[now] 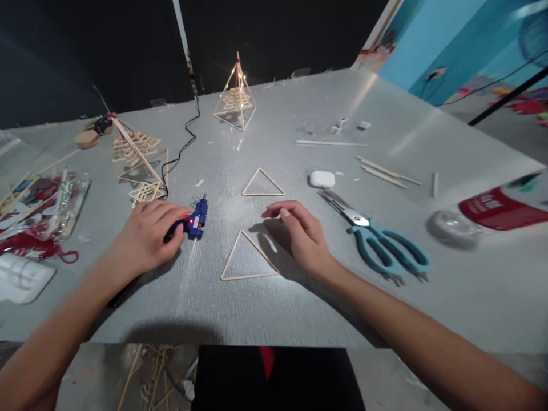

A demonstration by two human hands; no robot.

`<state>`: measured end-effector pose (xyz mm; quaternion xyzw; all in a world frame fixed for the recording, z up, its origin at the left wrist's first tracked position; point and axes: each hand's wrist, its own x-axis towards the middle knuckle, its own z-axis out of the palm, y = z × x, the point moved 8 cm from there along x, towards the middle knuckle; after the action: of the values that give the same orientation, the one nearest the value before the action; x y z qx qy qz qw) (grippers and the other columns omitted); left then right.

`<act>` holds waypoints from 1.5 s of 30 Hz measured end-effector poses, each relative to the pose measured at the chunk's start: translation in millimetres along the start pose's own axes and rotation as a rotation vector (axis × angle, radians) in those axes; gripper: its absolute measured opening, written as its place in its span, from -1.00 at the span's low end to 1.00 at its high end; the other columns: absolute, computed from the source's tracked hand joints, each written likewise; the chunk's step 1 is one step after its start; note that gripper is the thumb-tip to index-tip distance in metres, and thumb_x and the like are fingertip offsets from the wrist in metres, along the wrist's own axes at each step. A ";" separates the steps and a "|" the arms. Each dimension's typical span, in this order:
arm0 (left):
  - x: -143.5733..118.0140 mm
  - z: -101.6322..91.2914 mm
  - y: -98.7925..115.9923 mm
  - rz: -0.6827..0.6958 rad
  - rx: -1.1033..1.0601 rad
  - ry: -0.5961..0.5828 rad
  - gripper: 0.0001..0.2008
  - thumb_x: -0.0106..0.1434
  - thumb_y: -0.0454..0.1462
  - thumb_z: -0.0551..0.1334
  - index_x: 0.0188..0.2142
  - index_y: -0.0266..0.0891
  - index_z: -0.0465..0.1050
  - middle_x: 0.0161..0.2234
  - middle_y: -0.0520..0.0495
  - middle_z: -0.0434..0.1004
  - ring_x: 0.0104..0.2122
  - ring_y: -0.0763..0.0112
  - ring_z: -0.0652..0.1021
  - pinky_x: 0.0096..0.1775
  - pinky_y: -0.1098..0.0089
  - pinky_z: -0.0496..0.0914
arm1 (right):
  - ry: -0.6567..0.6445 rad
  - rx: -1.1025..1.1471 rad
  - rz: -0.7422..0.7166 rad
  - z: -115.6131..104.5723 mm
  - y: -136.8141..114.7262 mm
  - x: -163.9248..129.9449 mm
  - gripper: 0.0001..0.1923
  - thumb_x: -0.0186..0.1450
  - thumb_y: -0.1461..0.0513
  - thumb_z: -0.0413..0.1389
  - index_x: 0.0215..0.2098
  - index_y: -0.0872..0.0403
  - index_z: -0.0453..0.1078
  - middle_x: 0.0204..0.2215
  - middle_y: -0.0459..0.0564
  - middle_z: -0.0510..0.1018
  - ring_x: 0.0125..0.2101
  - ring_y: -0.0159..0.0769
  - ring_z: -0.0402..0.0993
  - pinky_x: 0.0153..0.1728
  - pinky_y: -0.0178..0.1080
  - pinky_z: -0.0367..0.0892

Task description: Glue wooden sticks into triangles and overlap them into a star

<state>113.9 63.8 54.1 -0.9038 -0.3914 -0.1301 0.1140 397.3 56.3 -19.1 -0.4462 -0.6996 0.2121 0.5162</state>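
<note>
Scissors (385,242) (earbud case (322,178) beside) lie right.

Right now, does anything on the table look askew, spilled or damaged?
The stick pyramid at the left leans over on its side, while the lit one at the back stands upright. Loose sticks and small scraps lie scattered at the right. Nothing looks spilled.

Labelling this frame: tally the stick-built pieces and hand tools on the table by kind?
Flat stick triangles: 2 (far triangle, near triangle at the right hand)
Stick pyramids: 2 (lit pyramid, left pyramid)
Glue gun, under the left hand: 1
Scissors: 1
Total: 6
</note>
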 end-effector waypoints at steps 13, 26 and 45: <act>8.0 44.5 89.2 0.137 -0.109 -0.200 -0.49 0.64 -0.13 -0.01 0.42 -0.20 0.42 0.41 -0.14 0.50 0.42 0.00 0.40 0.37 -0.07 0.24 | -0.410 -0.325 -0.239 32.8 -9.8 -11.5 -0.49 0.52 0.25 -0.05 0.27 -0.02 0.61 0.19 0.18 0.62 0.12 0.08 0.34 0.17 0.17 0.31; 3.4 51.6 88.2 0.160 -0.146 -0.209 -0.43 0.64 0.03 0.03 0.44 -0.18 0.39 0.45 -0.12 0.42 0.52 -0.02 0.27 0.49 -0.15 -0.09 | -0.423 -0.403 -0.241 34.8 -13.7 -13.5 -0.56 0.56 0.18 0.01 0.26 -0.07 0.62 0.20 0.12 0.60 0.15 0.11 0.32 0.16 0.13 0.32; -3.4 55.3 94.4 0.154 -0.174 -0.222 -0.37 0.59 0.09 0.12 0.44 -0.22 0.37 0.45 -0.20 0.41 0.54 -0.03 0.25 0.50 -0.18 -0.22 | -0.446 -0.365 -0.249 32.6 -12.1 -15.4 -0.53 0.55 0.05 0.04 0.29 -0.04 0.58 0.27 0.12 0.56 0.23 0.17 0.30 0.23 0.21 0.32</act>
<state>189.3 15.5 -8.8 -0.9464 -0.3185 -0.0537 0.0007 363.7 42.5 -30.5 -0.3851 -0.8712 0.1108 0.2835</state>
